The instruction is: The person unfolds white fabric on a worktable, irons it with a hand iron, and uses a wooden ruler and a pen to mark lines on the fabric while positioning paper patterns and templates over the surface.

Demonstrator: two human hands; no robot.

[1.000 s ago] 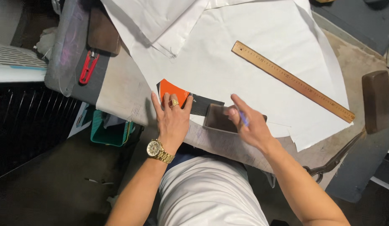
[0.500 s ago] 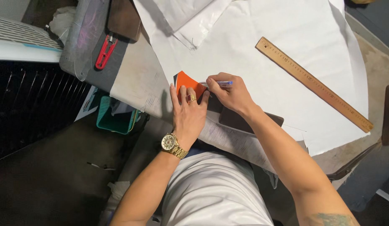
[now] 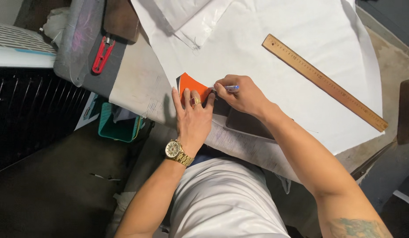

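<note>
A: Where the two hands meet at the near edge of the bench (image 3: 138,88), what do you count?

B: One orange card (image 3: 192,83), pressed flat under the spread fingers of the left hand (image 3: 193,115). The right hand (image 3: 238,94) is closed around one pen (image 3: 231,88), tip at the card's right edge.

A: Anything hidden?

B: Most of the card lies under the fingers, and the pen's tip is hard to make out. A dark piece (image 3: 246,123) sits partly under the right wrist.

A: Farther off?

B: One wooden ruler (image 3: 323,81) lies on the white paper sheets (image 3: 257,39) to the right; one red clipper (image 3: 101,55) at far left.
</note>
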